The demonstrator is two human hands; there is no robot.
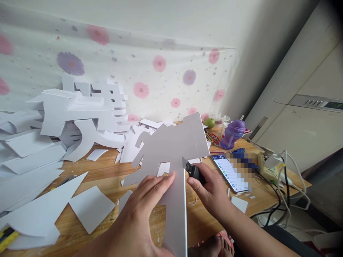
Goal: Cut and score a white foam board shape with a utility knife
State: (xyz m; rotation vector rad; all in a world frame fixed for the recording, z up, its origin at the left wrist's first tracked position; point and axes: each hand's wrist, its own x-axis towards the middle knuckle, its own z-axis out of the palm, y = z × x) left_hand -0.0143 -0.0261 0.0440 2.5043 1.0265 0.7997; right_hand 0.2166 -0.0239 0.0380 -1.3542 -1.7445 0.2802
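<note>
left hand (150, 200) grasping notched white foam board (171, 142), right hand (214, 191) clenched around black utility knife (197, 172), blade (184, 162) at board's edge

The place looks like a room in a home, shown by the flowered sheet (120, 67) along the wall, the purple cup (233, 134) and green fruit (209, 123) on the wooden table (107, 175), the fridge-like appliance (302, 71) and a bare foot (225, 247).
</note>
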